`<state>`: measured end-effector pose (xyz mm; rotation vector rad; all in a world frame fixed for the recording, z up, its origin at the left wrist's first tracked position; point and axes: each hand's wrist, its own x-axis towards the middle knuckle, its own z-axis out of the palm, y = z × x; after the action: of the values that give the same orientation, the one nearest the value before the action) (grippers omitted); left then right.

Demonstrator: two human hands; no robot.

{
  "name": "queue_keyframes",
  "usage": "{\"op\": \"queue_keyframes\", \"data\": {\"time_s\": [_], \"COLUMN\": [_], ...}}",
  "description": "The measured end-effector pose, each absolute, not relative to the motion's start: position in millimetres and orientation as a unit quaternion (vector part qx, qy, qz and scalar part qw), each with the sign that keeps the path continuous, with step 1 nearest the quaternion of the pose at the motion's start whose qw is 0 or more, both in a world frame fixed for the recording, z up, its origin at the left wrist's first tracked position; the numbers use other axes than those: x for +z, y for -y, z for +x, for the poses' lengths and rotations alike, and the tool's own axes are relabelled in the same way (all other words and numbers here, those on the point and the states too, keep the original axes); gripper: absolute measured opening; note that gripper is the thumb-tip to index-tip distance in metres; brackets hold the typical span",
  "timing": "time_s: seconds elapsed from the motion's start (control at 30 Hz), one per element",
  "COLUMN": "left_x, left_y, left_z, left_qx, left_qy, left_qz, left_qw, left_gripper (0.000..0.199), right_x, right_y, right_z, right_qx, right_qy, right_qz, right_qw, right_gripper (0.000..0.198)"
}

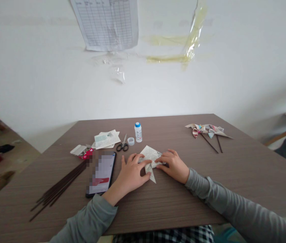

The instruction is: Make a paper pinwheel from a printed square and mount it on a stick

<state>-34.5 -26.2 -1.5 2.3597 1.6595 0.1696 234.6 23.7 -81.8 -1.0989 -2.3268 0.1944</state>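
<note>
White wall (57,84) behind brown table (196,206), head view. Landmark: white bottle (138,134), blue-capped, upright. Printed paper (148,153), partly folded: on the wearer's side of the bottle, slightly right; long axis toward the wearer, narrow point nearest. Left hand (131,170): thumb and forefinger gripping the fold from the left. Right hand (174,165): thumb and forefinger pinching the right edge; both hands equally near. Left of bottle: clear cap (131,141), scissors (123,143), loose sheets (106,139). Farther left, nearer wearer: phone (104,172), red-and-white box (85,154), dark sticks (64,180). Well right of bottle: two pinwheels (205,129). Nothing stands between fingers and paper.
</note>
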Motion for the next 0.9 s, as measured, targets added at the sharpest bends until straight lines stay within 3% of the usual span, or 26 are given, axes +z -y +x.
{"op": "queue_keyframes", "data": {"time_s": [0.37,0.9], "left_x": [-8.7,1.9], "left_y": [20.8,25.2], "left_z": [-36.5,-31.9], "left_qx": [0.072,0.065], "left_qy": [-0.574,-0.572], "left_qz": [0.805,0.808], "left_qw": [0.130,0.124], "left_gripper": [0.069,0.055], "right_x": [-78.6,-78.0], "right_y": [-22.6,-21.4], "right_z": [233.3,233.1], "right_qx": [0.076,0.082], "right_qy": [0.864,0.864], "right_qz": [-0.420,-0.422], "right_qw": [0.268,0.263], "right_gripper": [0.012,0.015]}}
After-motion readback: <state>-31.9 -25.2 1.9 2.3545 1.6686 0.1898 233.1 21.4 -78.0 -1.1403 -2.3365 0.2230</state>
